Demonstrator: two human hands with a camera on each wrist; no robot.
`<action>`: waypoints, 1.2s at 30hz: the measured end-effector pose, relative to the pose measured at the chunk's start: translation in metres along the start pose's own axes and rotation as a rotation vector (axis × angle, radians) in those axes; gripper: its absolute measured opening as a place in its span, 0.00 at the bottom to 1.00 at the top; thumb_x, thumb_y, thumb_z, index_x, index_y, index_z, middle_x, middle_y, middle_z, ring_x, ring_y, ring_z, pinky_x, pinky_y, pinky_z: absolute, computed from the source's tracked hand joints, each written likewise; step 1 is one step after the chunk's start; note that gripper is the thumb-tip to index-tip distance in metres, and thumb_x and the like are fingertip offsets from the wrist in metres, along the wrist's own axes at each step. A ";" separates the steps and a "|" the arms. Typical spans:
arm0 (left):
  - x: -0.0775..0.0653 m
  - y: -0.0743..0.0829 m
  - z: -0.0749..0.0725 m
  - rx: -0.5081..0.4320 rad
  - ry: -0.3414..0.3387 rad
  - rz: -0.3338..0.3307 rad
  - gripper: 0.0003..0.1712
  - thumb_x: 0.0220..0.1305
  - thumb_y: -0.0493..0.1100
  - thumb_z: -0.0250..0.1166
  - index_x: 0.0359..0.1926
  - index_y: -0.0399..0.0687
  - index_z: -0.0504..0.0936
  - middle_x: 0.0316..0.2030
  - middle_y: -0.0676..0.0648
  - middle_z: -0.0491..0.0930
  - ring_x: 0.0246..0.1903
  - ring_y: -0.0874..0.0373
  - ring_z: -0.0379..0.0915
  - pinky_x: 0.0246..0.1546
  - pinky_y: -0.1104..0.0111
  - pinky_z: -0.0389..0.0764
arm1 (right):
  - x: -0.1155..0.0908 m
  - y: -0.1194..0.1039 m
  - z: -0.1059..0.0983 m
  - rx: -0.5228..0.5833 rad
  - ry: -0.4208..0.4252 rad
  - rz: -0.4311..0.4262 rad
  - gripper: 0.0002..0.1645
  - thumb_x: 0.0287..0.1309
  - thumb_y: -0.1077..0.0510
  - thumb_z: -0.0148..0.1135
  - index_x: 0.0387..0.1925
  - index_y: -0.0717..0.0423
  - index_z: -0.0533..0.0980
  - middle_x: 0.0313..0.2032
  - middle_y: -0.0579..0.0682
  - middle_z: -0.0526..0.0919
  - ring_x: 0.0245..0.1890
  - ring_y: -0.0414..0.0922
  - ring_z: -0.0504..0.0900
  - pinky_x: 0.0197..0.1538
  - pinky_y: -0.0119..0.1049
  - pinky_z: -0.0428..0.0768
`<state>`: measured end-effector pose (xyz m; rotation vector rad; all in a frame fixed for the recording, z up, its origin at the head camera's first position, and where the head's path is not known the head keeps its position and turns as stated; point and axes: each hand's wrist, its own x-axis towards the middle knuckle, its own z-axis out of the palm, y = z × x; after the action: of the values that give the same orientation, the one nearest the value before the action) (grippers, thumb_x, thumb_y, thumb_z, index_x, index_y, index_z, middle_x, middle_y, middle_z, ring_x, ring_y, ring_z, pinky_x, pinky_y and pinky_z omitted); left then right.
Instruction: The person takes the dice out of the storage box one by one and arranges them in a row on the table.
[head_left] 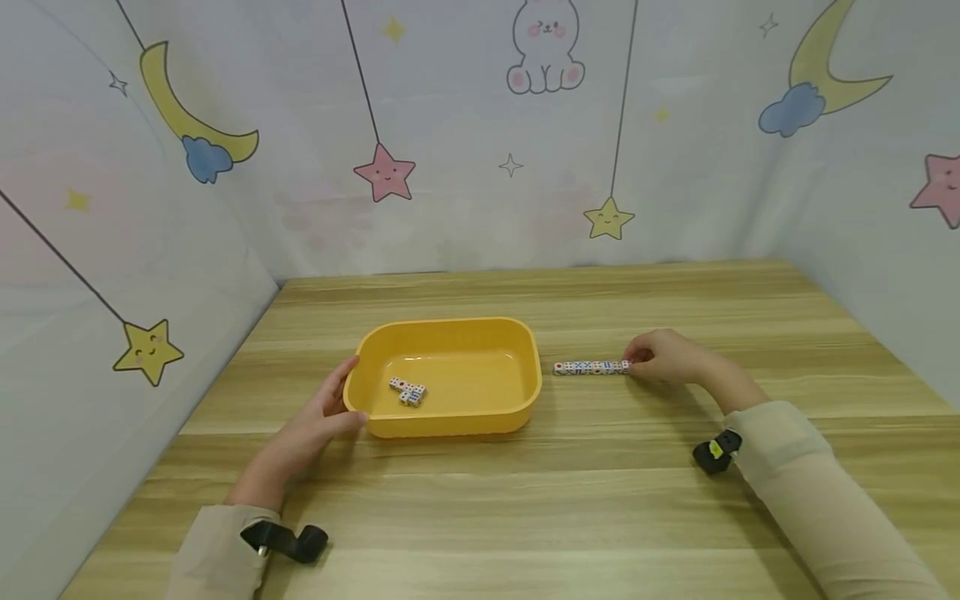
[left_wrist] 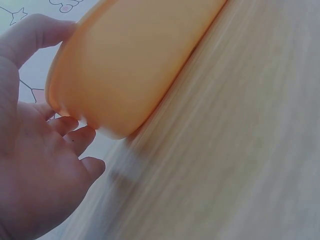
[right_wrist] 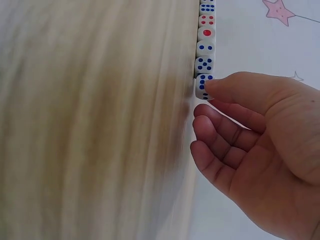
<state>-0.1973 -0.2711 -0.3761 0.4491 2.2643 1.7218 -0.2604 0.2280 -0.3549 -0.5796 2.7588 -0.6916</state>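
Note:
A yellow plastic tray [head_left: 450,425] stands left of centre on the table. My left hand [head_left: 315,427] holds its left end, thumb at the near rim and fingers around the side wall. Several small white dice [head_left: 408,392] lie together in the tray's left part. To the right of the tray, more dice form a straight row [head_left: 588,367] on the table. At the row's right end, my right hand [head_left: 670,358] pinches the last die [right_wrist: 201,87] between thumb and index finger. That die stands close against its neighbour in the right wrist view, the other fingers loosely curled below.
The wood-grain table [head_left: 480,517] reaches back to a pale cloth wall [head_left: 465,233] printed with stars and moons, which also closes both sides. Each sleeve carries a black wrist camera mount, one on the left [head_left: 288,542] and one on the right [head_left: 716,454].

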 end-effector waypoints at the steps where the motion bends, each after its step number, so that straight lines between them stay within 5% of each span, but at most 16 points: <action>1: 0.000 0.000 0.000 0.001 0.002 -0.001 0.49 0.57 0.38 0.58 0.70 0.52 0.35 0.70 0.45 0.37 0.67 0.48 0.39 0.59 0.77 0.54 | 0.000 0.000 0.000 0.002 -0.002 0.001 0.10 0.56 0.57 0.57 0.38 0.58 0.77 0.34 0.49 0.78 0.32 0.42 0.71 0.35 0.35 0.72; 7: 0.000 0.001 0.000 -0.002 -0.003 0.002 0.49 0.57 0.37 0.58 0.69 0.51 0.35 0.70 0.45 0.37 0.67 0.49 0.38 0.57 0.81 0.55 | 0.001 0.001 0.001 -0.009 -0.002 -0.007 0.10 0.56 0.58 0.57 0.38 0.58 0.77 0.33 0.49 0.78 0.30 0.41 0.71 0.33 0.34 0.71; 13: 0.001 0.001 0.000 -0.008 -0.010 0.001 0.49 0.57 0.37 0.58 0.69 0.51 0.34 0.70 0.46 0.35 0.68 0.49 0.37 0.63 0.67 0.49 | 0.001 0.001 0.001 -0.012 0.004 -0.001 0.10 0.56 0.58 0.57 0.38 0.58 0.77 0.34 0.49 0.78 0.31 0.42 0.72 0.35 0.34 0.72; 22: 0.002 0.001 0.000 -0.036 -0.020 0.024 0.50 0.56 0.36 0.58 0.69 0.49 0.34 0.70 0.45 0.34 0.68 0.48 0.36 0.52 0.86 0.57 | -0.002 -0.003 -0.006 -0.035 0.062 -0.013 0.13 0.55 0.57 0.56 0.41 0.59 0.77 0.36 0.50 0.80 0.35 0.43 0.74 0.38 0.37 0.74; 36: 0.000 0.001 -0.001 -0.013 -0.006 0.008 0.50 0.56 0.37 0.58 0.69 0.50 0.34 0.70 0.45 0.35 0.67 0.48 0.38 0.52 0.87 0.57 | 0.011 -0.047 -0.022 0.000 0.092 -0.070 0.17 0.57 0.50 0.55 0.44 0.55 0.76 0.40 0.48 0.80 0.38 0.43 0.76 0.41 0.40 0.76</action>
<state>-0.1976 -0.2715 -0.3749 0.4603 2.2488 1.7365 -0.2624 0.1941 -0.3143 -0.6629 2.8349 -0.7523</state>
